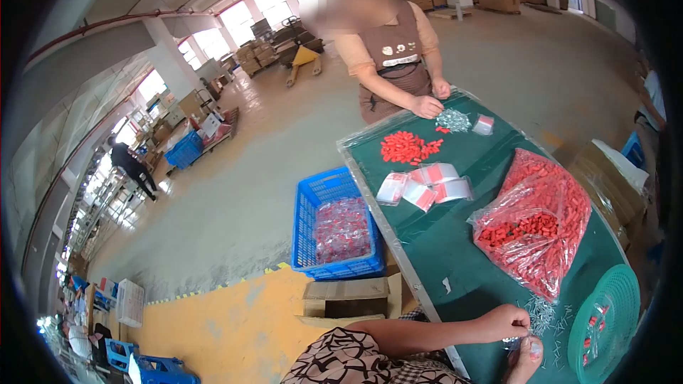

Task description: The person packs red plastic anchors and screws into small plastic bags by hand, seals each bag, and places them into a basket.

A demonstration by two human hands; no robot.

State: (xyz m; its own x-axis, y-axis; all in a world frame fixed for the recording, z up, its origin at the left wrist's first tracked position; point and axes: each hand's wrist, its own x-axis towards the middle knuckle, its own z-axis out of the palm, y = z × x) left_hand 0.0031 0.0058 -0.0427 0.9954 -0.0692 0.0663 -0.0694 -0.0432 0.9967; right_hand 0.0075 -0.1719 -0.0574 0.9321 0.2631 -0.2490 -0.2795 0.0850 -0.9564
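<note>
My left hand (504, 323) reaches in from the left with its fingers pinched at the near edge of a pile of silver screws (542, 315). What it pinches is too small to make out. Just below it, my right hand (528, 363) is closed, thumb up, on what looks like a small clear plastic bag (535, 350) with a bit of red showing. Beyond the screws lies a large clear sack (530, 224) full of red plastic wall plugs, its mouth open. A green plastic basket (610, 299) with a few red pieces stands to the right.
Across the green table (434, 242), a co-worker (398, 50) handles screws beside loose red plugs (409, 146). Flat printed bags (427, 185) lie mid-table. A blue crate (302, 224) of filled packets and a cardboard box (345, 299) stand along the left edge.
</note>
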